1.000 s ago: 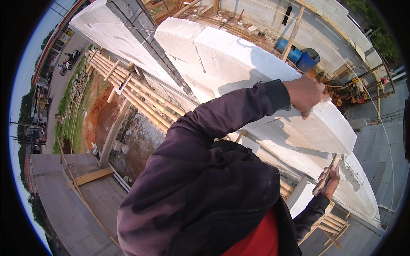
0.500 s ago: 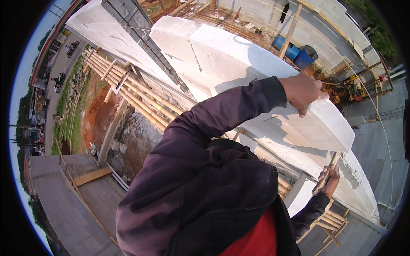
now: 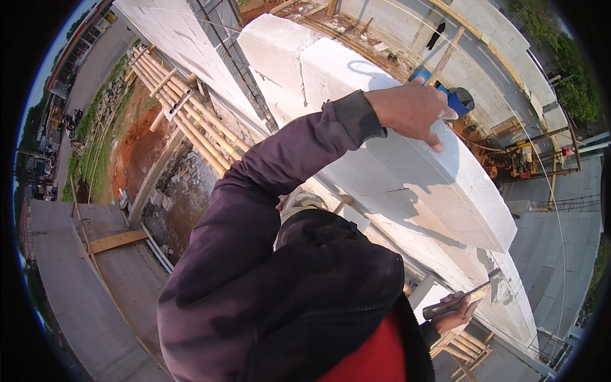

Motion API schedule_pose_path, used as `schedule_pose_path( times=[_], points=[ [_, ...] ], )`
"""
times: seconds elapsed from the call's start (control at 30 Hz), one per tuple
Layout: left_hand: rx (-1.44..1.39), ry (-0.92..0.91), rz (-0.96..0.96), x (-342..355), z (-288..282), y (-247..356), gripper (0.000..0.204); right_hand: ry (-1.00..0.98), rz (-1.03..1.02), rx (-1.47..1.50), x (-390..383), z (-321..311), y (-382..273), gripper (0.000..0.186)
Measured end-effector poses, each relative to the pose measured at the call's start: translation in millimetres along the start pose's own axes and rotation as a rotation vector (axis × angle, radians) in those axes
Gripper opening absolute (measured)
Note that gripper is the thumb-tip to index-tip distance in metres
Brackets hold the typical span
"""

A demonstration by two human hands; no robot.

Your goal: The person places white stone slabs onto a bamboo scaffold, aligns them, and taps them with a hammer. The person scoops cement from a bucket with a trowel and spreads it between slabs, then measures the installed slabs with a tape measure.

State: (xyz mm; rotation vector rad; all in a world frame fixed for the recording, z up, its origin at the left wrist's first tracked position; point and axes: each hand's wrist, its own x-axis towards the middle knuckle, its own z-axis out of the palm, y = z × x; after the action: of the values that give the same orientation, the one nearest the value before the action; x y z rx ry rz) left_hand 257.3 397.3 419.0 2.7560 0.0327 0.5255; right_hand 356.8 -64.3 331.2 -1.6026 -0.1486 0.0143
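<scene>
My left hand (image 3: 410, 114) is closed over the top edge of a white lightweight concrete block (image 3: 474, 165), near the right part of the wall's top course. Its fingers bend over the edge and its thumb lies on the top face. Lower right, my right hand (image 3: 455, 313) is closed around the handle of a trowel (image 3: 477, 294), its thin blade seen nearly edge-on. The blade tip is at a patch of grey mortar (image 3: 501, 285) on the lower course (image 3: 509, 312), just below the block's end. Whether the tip touches the mortar is unclear.
Another white block (image 3: 273, 70) adjoins on the left, beside a steel rebar frame (image 3: 232, 48). Bundled bamboo poles (image 3: 197, 130) run along the near side. Beyond the wall stand a blue drum (image 3: 459, 100) and a leaning pole (image 3: 445, 56). A thin string crosses above the wall.
My left hand has slid left along the block, farther from its right end. My right hand has lowered the trowel from the block's bottom corner to the mortar patch. The view has shifted slightly.
</scene>
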Motion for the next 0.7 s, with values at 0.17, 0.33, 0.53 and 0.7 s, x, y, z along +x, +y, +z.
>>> schedule_pose_path(
  times=[0.17, 0.33, 0.53, 0.7],
  points=[
    [0.321, -0.11, -0.539, -70.6, -105.8, -95.5, 0.047, -0.299, -0.215, -0.161, -23.0, 59.8, -61.1, 0.06],
    [0.097, -0.21, -0.469, -93.2, -123.1, -157.8, 0.046, -0.592, -0.362, -0.389, -12.2, 184.3, -110.3, 0.054],
    [-0.065, -0.262, -0.442, -85.4, -120.4, -172.2, 0.046, -0.721, -0.838, -0.611, -22.6, 309.5, -148.6, 0.047],
    [-0.13, -0.278, -0.441, -79.9, -124.9, -171.6, 0.044, -0.922, -0.753, -0.965, -32.2, 356.9, -155.5, 0.044]
  ],
)
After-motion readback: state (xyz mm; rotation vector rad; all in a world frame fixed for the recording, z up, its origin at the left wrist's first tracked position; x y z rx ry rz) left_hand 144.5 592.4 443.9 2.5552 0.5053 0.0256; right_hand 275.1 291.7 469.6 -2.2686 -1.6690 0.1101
